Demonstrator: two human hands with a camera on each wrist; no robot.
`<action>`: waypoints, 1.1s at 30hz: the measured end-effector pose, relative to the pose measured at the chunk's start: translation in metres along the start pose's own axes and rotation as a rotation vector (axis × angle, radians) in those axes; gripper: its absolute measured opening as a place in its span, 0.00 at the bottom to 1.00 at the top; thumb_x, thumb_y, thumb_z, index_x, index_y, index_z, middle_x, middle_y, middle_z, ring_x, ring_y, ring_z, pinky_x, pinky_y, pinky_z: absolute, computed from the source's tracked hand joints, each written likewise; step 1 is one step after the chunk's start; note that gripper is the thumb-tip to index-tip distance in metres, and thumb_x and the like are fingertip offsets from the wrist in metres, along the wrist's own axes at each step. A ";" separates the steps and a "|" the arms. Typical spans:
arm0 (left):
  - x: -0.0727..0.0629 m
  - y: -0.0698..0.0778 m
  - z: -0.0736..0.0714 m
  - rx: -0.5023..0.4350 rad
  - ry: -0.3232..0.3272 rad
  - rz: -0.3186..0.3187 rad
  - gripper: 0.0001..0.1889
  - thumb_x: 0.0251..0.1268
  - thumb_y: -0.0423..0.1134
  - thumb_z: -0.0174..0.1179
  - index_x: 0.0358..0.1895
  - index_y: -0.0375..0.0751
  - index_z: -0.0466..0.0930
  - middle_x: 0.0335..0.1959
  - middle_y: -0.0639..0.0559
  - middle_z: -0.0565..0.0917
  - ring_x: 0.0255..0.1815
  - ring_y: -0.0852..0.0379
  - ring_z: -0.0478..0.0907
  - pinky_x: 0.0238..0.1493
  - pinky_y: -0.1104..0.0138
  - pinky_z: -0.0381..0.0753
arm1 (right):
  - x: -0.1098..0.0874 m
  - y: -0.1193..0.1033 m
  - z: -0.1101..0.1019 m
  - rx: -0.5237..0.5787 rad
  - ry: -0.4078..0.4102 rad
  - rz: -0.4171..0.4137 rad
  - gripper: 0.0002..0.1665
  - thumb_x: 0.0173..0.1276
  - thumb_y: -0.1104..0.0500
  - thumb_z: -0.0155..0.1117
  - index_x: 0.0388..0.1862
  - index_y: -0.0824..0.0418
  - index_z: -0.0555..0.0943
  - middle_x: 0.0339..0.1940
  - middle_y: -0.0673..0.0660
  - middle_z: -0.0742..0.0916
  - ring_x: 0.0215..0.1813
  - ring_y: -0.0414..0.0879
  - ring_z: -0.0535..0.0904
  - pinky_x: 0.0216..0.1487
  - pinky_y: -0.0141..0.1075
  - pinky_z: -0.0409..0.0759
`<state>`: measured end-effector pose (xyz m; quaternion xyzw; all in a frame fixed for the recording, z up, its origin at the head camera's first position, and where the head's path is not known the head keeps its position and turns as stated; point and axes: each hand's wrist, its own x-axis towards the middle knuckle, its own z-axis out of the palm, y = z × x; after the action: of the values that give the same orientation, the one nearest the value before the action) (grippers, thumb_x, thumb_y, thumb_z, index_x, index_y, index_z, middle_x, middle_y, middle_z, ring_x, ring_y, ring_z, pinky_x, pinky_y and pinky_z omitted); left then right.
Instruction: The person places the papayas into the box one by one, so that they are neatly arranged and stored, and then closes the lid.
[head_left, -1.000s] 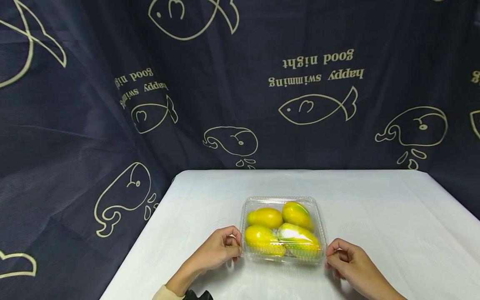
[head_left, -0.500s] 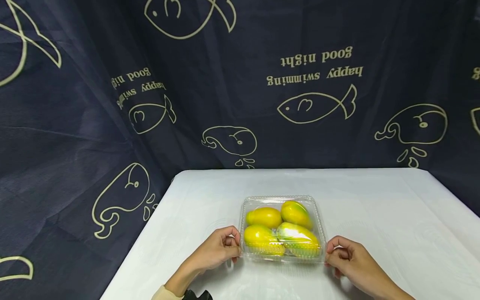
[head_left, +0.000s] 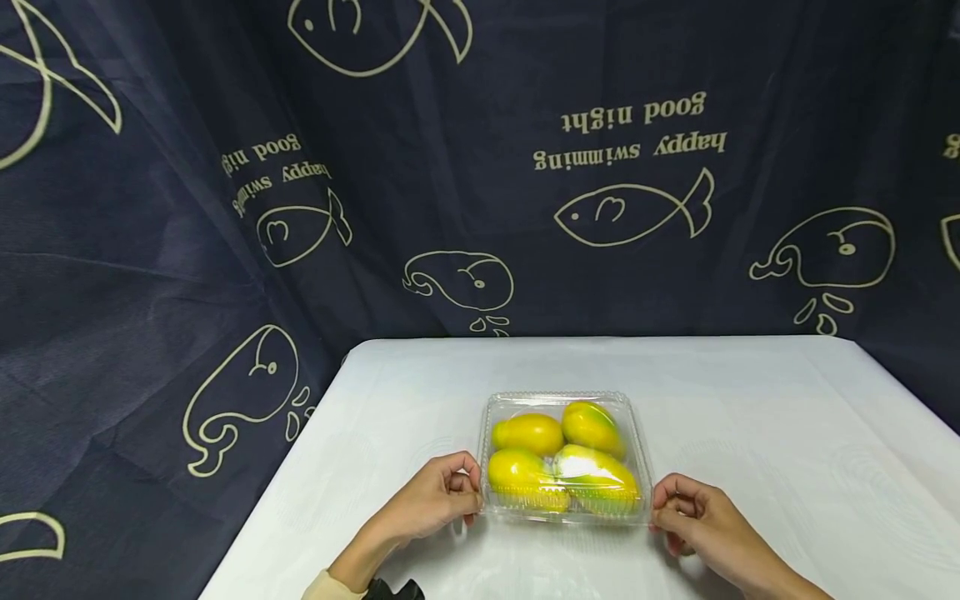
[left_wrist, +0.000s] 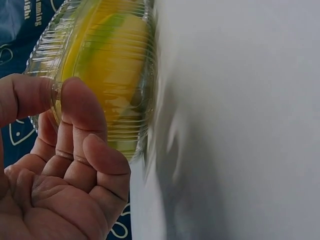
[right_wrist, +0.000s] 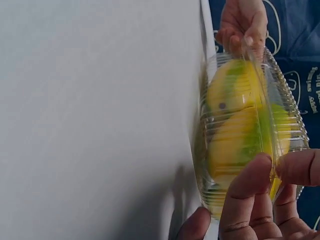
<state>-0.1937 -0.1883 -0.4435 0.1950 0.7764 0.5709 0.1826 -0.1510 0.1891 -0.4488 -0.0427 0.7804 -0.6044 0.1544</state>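
Observation:
A clear plastic clamshell box (head_left: 566,518) with its lid down sits on the white table. Inside it lie several yellow-green mangoes (head_left: 528,435), two at the back and two in front. My left hand (head_left: 435,497) pinches the near left corner of the rim; in the left wrist view its thumb and a finger (left_wrist: 35,97) meet at the seam. On the other side my right hand (head_left: 697,521) pinches the near right corner. The right wrist view shows that thumb and forefinger (right_wrist: 300,167) on the rim, with the ribbed front wall beside them.
The white tablecloth (head_left: 750,400) spreads around the box on all sides. A dark blue curtain (head_left: 637,292) with fish and whale drawings hangs behind the table and along the left. A black strap piece (head_left: 393,590) shows at my left wrist, below a beige sleeve (head_left: 330,587).
The view shifts very slightly. Both hands stay at the box's corners, and the box and mangoes keep their places.

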 end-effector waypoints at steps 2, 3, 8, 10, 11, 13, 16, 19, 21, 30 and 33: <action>0.000 0.000 0.000 -0.003 -0.002 -0.003 0.07 0.62 0.29 0.61 0.40 0.33 0.74 0.22 0.49 0.78 0.23 0.55 0.77 0.25 0.72 0.74 | 0.000 0.001 -0.001 0.005 -0.012 0.003 0.11 0.69 0.61 0.61 0.44 0.69 0.74 0.30 0.54 0.84 0.26 0.42 0.77 0.30 0.38 0.80; 0.000 0.000 0.000 -0.004 -0.002 -0.006 0.07 0.62 0.29 0.61 0.40 0.33 0.74 0.22 0.49 0.78 0.23 0.55 0.77 0.25 0.72 0.73 | 0.001 0.001 -0.002 0.008 -0.019 0.003 0.11 0.69 0.61 0.61 0.44 0.69 0.74 0.30 0.54 0.84 0.26 0.42 0.77 0.30 0.38 0.80; -0.001 0.000 0.002 -0.015 -0.002 -0.016 0.08 0.62 0.29 0.62 0.41 0.32 0.74 0.22 0.50 0.78 0.23 0.56 0.77 0.26 0.72 0.74 | 0.001 0.003 -0.003 0.033 -0.043 0.001 0.10 0.70 0.62 0.60 0.44 0.67 0.74 0.30 0.53 0.84 0.26 0.42 0.78 0.31 0.38 0.82; 0.000 0.000 0.002 -0.019 -0.004 -0.016 0.08 0.62 0.29 0.62 0.41 0.32 0.74 0.22 0.49 0.78 0.23 0.56 0.77 0.26 0.71 0.74 | 0.001 0.003 -0.004 0.046 -0.050 0.004 0.09 0.70 0.62 0.60 0.44 0.66 0.74 0.30 0.53 0.84 0.28 0.42 0.80 0.33 0.38 0.82; 0.000 0.001 0.002 -0.019 -0.006 -0.016 0.07 0.62 0.29 0.62 0.41 0.32 0.74 0.23 0.49 0.78 0.23 0.56 0.77 0.27 0.71 0.75 | 0.001 0.003 -0.004 0.051 -0.051 0.007 0.09 0.70 0.62 0.60 0.43 0.66 0.74 0.30 0.53 0.84 0.29 0.43 0.81 0.34 0.37 0.82; 0.000 0.001 0.002 -0.023 -0.009 -0.017 0.07 0.63 0.28 0.61 0.41 0.32 0.74 0.23 0.49 0.78 0.24 0.56 0.77 0.27 0.71 0.75 | 0.002 0.002 -0.005 0.060 -0.049 0.016 0.09 0.69 0.62 0.61 0.43 0.66 0.75 0.30 0.53 0.84 0.31 0.43 0.82 0.37 0.37 0.83; 0.001 0.001 0.002 -0.033 -0.012 -0.022 0.07 0.63 0.28 0.61 0.41 0.31 0.74 0.23 0.49 0.78 0.24 0.56 0.77 0.27 0.71 0.75 | 0.002 0.002 -0.005 0.054 -0.046 0.029 0.10 0.69 0.61 0.62 0.43 0.66 0.75 0.29 0.53 0.84 0.33 0.46 0.84 0.41 0.37 0.82; 0.003 0.000 0.001 -0.039 -0.013 -0.024 0.08 0.62 0.28 0.61 0.41 0.31 0.74 0.23 0.49 0.78 0.24 0.57 0.77 0.28 0.70 0.76 | 0.002 0.003 -0.006 0.040 -0.043 0.039 0.11 0.69 0.61 0.62 0.43 0.67 0.75 0.29 0.53 0.84 0.34 0.47 0.84 0.43 0.36 0.80; 0.004 -0.001 0.001 -0.042 -0.015 -0.022 0.08 0.62 0.28 0.61 0.41 0.31 0.74 0.23 0.49 0.79 0.24 0.57 0.77 0.28 0.70 0.77 | 0.002 0.003 -0.007 0.042 -0.048 0.037 0.11 0.69 0.60 0.62 0.44 0.67 0.76 0.30 0.54 0.85 0.34 0.48 0.84 0.44 0.36 0.80; 0.003 0.000 -0.001 0.074 -0.001 0.017 0.07 0.65 0.33 0.61 0.42 0.36 0.75 0.29 0.51 0.80 0.28 0.59 0.78 0.28 0.73 0.73 | 0.000 0.008 -0.012 0.068 -0.105 -0.068 0.14 0.75 0.61 0.58 0.51 0.72 0.72 0.36 0.55 0.87 0.30 0.49 0.86 0.40 0.40 0.86; 0.001 0.000 -0.004 0.144 0.020 0.020 0.08 0.66 0.37 0.62 0.43 0.40 0.77 0.34 0.52 0.80 0.31 0.61 0.77 0.31 0.73 0.74 | -0.002 0.009 -0.011 0.033 -0.024 -0.136 0.19 0.77 0.60 0.57 0.57 0.73 0.69 0.44 0.56 0.86 0.36 0.50 0.88 0.42 0.40 0.86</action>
<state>-0.1969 -0.1911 -0.4420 0.2096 0.8152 0.5173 0.1549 -0.1511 0.2024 -0.4543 -0.1004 0.7638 -0.6256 0.1232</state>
